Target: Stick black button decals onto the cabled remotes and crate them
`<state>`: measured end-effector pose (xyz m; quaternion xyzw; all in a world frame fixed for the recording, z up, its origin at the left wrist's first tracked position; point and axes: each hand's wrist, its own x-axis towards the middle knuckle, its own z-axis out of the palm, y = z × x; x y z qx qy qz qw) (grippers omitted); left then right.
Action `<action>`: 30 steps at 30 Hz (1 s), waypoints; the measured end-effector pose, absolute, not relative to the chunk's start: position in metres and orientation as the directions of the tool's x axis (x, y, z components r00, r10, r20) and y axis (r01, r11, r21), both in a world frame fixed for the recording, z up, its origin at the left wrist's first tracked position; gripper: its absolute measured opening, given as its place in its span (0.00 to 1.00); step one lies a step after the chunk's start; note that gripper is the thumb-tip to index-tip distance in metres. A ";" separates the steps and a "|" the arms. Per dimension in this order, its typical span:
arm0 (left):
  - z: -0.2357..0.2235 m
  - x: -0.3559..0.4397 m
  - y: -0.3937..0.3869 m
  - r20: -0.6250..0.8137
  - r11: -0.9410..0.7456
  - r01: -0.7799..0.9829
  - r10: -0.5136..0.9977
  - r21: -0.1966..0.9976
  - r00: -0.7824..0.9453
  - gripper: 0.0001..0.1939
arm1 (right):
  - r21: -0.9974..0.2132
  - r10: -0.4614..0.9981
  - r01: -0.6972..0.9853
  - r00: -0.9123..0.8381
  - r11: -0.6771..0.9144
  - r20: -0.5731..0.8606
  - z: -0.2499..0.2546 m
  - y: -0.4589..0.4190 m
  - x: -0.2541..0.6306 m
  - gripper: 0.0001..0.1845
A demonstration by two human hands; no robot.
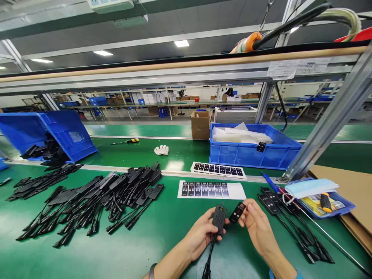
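Black cables (207, 263) hang from the controller (219, 220) clasped in my left grip (202, 231) above the table (130, 257); just beside it, my right grip (257, 221) pinches a label (237, 212) by one edge. From here, I judge so slight a hold could let it twist or stick askew.

The controller (219, 219) is black with yellow-green digits, the label (237, 212) black with pale spots. The table (95, 259) is green, the paper-filled bin (232, 154) blue, the screwdriver handle (133, 140) yellow and black.
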<state>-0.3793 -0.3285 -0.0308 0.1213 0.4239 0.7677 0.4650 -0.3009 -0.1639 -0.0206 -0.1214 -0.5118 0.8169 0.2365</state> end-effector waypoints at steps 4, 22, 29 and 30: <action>-0.029 -0.370 -0.326 -0.212 -0.201 -0.616 0.820 0.762 -0.531 0.36 | -0.968 0.490 -0.191 -0.867 -0.164 0.089 -0.023 -0.173 -0.301 0.15; -0.025 -0.356 -0.325 -0.166 -0.228 -0.634 0.851 0.739 -0.499 0.32 | -0.998 0.491 -0.057 -0.870 -0.014 0.043 -0.024 -0.185 -0.302 0.22; -0.028 -0.354 -0.324 -0.148 -0.238 -0.621 0.851 0.747 -0.504 0.29 | -0.998 0.507 -0.058 -0.860 0.015 0.057 -0.027 -0.186 -0.302 0.21; -0.029 -0.354 -0.324 -0.144 -0.239 -0.614 0.850 0.752 -0.507 0.28 | -0.998 0.512 -0.057 -0.857 0.020 0.060 -0.027 -0.186 -0.302 0.21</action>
